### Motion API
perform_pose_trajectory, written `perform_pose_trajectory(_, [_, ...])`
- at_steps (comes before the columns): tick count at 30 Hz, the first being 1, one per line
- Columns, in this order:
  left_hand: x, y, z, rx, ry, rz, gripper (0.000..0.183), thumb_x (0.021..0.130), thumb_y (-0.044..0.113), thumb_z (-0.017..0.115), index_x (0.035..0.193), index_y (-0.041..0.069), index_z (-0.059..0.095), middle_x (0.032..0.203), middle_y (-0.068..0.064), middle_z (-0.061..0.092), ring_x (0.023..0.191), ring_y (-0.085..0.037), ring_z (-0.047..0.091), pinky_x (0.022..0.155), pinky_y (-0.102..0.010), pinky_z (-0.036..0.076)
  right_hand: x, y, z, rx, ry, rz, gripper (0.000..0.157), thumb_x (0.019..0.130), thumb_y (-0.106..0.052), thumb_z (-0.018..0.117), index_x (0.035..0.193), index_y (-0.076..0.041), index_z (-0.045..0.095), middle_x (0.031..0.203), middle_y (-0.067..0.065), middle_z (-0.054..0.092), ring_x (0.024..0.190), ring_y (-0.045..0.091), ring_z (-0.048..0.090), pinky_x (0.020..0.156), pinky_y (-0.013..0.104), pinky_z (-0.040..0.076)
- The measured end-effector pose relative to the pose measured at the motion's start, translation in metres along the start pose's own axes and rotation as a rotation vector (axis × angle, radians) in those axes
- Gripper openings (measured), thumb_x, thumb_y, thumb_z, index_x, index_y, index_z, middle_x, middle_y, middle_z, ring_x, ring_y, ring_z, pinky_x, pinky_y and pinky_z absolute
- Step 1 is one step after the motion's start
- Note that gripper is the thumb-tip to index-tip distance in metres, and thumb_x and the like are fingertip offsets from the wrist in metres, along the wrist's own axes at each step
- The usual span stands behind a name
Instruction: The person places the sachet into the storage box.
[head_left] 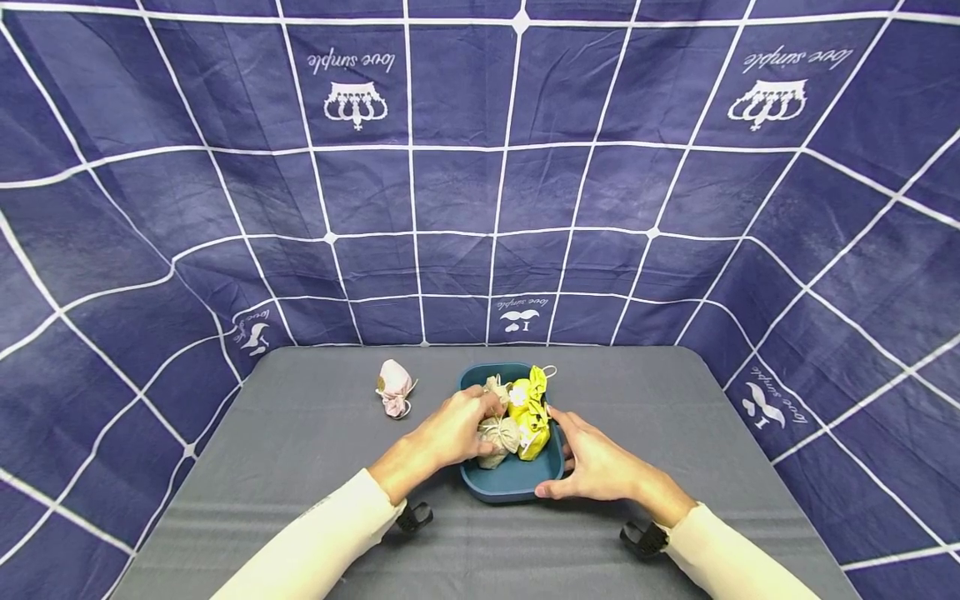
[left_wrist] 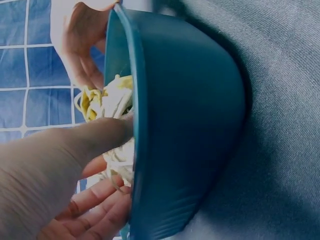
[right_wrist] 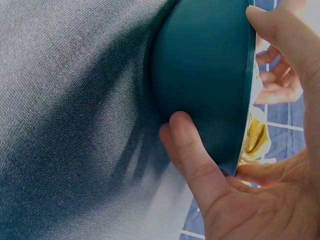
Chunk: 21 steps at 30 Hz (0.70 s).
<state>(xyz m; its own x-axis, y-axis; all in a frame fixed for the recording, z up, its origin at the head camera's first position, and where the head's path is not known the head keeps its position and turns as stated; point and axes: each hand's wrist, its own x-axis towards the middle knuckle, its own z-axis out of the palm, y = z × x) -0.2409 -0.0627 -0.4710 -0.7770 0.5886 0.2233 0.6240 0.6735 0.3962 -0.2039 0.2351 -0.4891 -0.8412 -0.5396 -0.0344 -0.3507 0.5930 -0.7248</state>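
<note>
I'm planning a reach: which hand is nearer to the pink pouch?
Left. The left hand reaches into the blue bin, to the right of the pink pouch; the right hand is farther off, gripping the bin's right side.

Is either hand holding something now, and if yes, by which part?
Right hand: the blue bin, by its right rim and outer wall. Left hand: around a beige pouch, but whether it holds it cannot be told.

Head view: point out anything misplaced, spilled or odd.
The pink pouch lies alone on the gray table, outside the blue bin that holds the yellow pouches and beige pouches, so it looks left out. The backdrop also seems hung upside down: its lettering is inverted. No spill shows.
</note>
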Motion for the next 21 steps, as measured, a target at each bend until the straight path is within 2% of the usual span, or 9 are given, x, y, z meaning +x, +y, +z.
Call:
perform_pose_trajectory(6, [-0.006, -0.002, -0.008, -0.014, 0.052, -0.011, 0.046, 0.09, 0.027, 0.102, 0.127, 0.01, 0.079, 0.114, -0.013, 0.075, 0.096, -0.023, 0.074, 0.089, -0.044, 0.067, 0.0, 0.001, 0.001, 0.014, -0.01, 0.009, 0.134, 0.086, -0.042, 0.105, 0.179, 0.008, 0.024, 0.165, 0.033, 0.05, 0.11, 0.023, 0.08, 0.089, 0.026, 0.07])
perform_pose_trajectory(11, [-0.011, -0.008, -0.013, 0.02, 0.132, -0.046, 0.043, 0.097, 0.035, 0.097, 0.13, 0.015, 0.08, 0.12, -0.01, 0.078, 0.102, -0.023, 0.077, 0.094, -0.048, 0.068, -0.001, 0.0, 0.001, 0.034, -0.016, 0.021, 0.134, 0.086, -0.042, 0.105, 0.18, 0.007, 0.023, 0.166, 0.033, 0.048, 0.111, 0.025, 0.081, 0.089, 0.024, 0.069])
perform_pose_trajectory(18, [-0.021, -0.026, -0.02, 0.029, 0.257, -0.065, 0.04, 0.097, 0.032, 0.097, 0.129, 0.014, 0.082, 0.122, -0.01, 0.081, 0.108, -0.026, 0.078, 0.096, -0.048, 0.067, -0.001, 0.0, 0.002, -0.02, 0.0, 0.006, 0.134, 0.085, -0.045, 0.105, 0.179, 0.008, 0.026, 0.16, 0.031, 0.053, 0.105, 0.019, 0.08, 0.088, 0.023, 0.068])
perform_pose_trajectory(21, [-0.025, -0.035, -0.024, 0.04, 0.287, -0.092, 0.039, 0.096, 0.031, 0.097, 0.129, 0.016, 0.082, 0.125, -0.008, 0.081, 0.114, -0.027, 0.08, 0.099, -0.049, 0.068, -0.001, -0.001, 0.001, -0.038, 0.007, 0.001, 0.134, 0.084, -0.046, 0.105, 0.179, 0.008, 0.027, 0.157, 0.03, 0.055, 0.102, 0.016, 0.08, 0.088, 0.023, 0.068])
